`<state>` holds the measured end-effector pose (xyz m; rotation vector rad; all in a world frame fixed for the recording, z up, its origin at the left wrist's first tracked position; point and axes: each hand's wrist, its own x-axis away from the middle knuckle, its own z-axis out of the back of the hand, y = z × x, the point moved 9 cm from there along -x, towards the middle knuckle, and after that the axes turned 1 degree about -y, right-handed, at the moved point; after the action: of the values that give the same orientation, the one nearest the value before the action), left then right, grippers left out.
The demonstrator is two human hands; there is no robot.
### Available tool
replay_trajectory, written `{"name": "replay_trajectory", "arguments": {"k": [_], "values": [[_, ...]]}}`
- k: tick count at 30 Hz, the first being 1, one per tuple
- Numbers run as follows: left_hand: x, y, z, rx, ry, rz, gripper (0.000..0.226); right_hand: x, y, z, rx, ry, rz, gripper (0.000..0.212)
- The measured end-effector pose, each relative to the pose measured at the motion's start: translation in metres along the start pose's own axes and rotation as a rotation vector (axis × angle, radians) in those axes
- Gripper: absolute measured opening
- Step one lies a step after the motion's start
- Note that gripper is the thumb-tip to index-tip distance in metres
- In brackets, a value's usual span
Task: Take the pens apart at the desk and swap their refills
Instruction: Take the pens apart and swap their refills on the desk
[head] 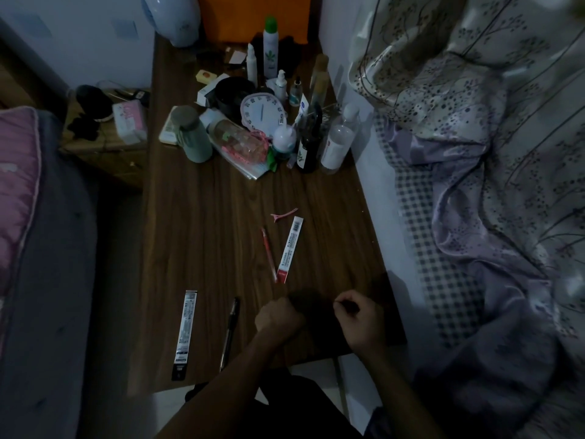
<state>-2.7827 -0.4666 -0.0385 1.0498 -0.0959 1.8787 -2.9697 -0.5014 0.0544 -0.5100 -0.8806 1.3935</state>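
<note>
Dim room, dark wood tabletop [196, 223] squeezed up against a bed [474, 185] with a floral cover on the right. Both hands sit close together near the front edge. The left hand [278, 315] and right hand [361, 321] both have curled fingers, but it's so shadowy between them that I honestly can't tell what they're holding, if anything.

A black pen [230, 334] lies just left of the left hand, with a black refill packet [185, 334] further left. A red pen [269, 255] and a red-and-white refill packet [290, 248] lie side by side mid-table, with a pink hair clip [284, 214] just behind them. Bottles [337, 144] and a clock [262, 114] clutter the back.
</note>
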Motion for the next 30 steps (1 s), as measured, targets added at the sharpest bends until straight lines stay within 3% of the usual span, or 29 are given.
{"name": "replay_trajectory", "arguments": {"k": [8, 13, 17, 23, 30], "values": [[0.033, 0.005, 0.017, 0.411, -0.042, -0.228, 0.017, 0.001, -0.016, -0.007, -0.049, -0.070, -0.044, 0.025], [0.069, 0.001, 0.052, 0.555, 0.035, -0.311, 0.026, 0.002, -0.039, -0.015, -0.174, -0.113, -0.056, 0.023], [0.093, -0.008, 0.075, 0.693, 0.077, -0.270, 0.032, 0.004, -0.072, -0.016, -0.267, -0.160, -0.008, 0.018], [0.128, -0.009, 0.098, 0.702, 0.134, -0.348, 0.031, 0.017, -0.139, -0.018, -0.456, -0.269, 0.155, 0.013], [0.147, -0.013, 0.124, 0.602, 0.282, -0.354, 0.041, 0.028, -0.177, -0.025, -0.431, -0.366, 0.277, 0.012]]}}
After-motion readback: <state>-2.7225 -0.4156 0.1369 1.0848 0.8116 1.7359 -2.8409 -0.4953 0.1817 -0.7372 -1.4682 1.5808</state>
